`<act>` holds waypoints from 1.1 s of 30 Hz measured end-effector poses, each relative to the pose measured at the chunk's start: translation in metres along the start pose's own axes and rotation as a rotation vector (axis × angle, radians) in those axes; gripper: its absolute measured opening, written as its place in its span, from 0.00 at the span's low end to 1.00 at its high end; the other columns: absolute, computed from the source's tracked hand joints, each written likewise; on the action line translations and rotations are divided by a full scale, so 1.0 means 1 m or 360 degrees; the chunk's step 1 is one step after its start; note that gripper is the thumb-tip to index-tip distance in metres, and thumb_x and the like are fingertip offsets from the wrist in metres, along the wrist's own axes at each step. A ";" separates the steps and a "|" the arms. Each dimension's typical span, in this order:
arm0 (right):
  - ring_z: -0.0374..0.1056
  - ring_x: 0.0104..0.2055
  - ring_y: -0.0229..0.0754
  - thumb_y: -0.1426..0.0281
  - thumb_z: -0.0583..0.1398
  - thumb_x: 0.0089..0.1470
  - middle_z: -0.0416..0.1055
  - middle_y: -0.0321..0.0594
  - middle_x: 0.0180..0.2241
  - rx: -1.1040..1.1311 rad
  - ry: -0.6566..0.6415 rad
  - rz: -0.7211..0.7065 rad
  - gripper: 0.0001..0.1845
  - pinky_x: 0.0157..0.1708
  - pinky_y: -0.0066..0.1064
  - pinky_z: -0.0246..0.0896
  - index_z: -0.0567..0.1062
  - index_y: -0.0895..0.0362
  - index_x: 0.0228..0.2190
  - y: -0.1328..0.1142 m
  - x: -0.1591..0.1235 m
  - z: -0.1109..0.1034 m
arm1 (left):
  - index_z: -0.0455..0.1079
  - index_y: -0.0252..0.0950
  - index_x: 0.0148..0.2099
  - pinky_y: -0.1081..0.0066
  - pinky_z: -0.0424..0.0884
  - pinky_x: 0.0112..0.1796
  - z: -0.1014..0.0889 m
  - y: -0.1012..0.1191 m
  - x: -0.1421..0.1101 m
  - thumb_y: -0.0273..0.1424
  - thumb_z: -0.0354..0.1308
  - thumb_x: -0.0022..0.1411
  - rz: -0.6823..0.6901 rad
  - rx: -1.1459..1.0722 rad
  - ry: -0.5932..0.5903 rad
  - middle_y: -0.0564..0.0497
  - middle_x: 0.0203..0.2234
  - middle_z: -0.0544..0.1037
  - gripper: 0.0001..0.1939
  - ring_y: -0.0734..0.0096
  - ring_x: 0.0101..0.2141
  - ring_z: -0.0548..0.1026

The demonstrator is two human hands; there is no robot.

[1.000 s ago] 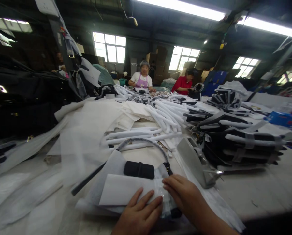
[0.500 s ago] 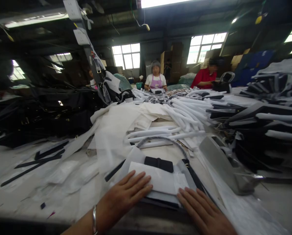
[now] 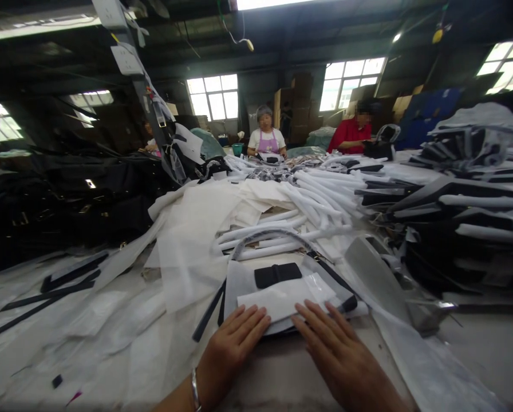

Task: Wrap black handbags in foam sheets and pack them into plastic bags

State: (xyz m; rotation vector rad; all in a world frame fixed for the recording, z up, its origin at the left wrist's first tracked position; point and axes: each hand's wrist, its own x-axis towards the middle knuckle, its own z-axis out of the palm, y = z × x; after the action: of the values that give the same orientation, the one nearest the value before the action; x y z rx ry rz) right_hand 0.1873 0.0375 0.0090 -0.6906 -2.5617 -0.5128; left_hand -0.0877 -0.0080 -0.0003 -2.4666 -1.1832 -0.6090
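Note:
A dark handbag (image 3: 277, 275) lies in front of me, mostly covered by white wrapping sheet (image 3: 282, 298). Its black clasp strap shows in the middle, and its wrapped handle (image 3: 277, 233) arches away from me. My left hand (image 3: 239, 337) rests with extended fingers on the near left edge of the sheet. On the near right edge, my right hand (image 3: 329, 337) lies flat, fingers stretched out. Neither hand grips anything. A dark strap (image 3: 209, 312) sticks out left of the bag, and another black strap (image 3: 331, 274) runs down its right side.
A grey tape dispenser (image 3: 385, 280) stands to the right. White paper sheets (image 3: 196, 229) and white padded tubes (image 3: 320, 194) spread beyond the bag. Black bags are heaped left (image 3: 67, 200) and right (image 3: 462, 240). Two people (image 3: 265, 137) work across the table.
The bag now lies farther from the table's near edge, with its dark clasp strap more exposed. My right hand has moved left, closer to my left hand. The camera view has shifted slightly.

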 end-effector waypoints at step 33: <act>0.54 0.65 0.47 0.78 0.46 0.67 0.65 0.43 0.60 0.0156 0.0167 -0.0097 0.23 0.65 0.46 0.50 0.65 0.59 0.60 -0.010 0.013 0.034 | 0.60 0.37 0.64 0.52 0.67 0.58 -0.014 -0.030 -0.003 0.26 0.52 0.70 0.0157 0.0034 -0.0183 0.46 0.61 0.67 0.22 0.59 0.62 0.63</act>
State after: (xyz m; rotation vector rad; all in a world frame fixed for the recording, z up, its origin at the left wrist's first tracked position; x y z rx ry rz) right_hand 0.1606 0.0500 -0.0155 -0.5390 -2.4971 -0.4283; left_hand -0.1160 0.0013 0.0136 -2.5543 -1.0951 -0.4301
